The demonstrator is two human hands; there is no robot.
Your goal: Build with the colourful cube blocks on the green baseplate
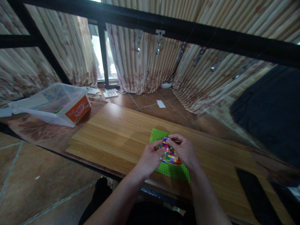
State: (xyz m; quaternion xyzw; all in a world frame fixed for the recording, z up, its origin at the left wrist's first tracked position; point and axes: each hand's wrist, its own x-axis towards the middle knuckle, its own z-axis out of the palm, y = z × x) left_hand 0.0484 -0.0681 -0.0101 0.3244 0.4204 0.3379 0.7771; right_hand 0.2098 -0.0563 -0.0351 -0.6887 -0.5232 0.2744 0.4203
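Note:
A block of many small coloured toy bricks is held over a green studded baseplate on the wooden board. My left hand grips the block from its left side, thumb and fingers curled at its edge. On the opposite side my right hand has its thumb on top and its fingers round the far and right edges. The hands cover parts of the block, and I cannot tell whether its underside touches the baseplate.
The wooden board lies across the table. A clear plastic bin with an orange label stands at the left. A black flat object lies at the right. A dark metal rail with hanging clips crosses above.

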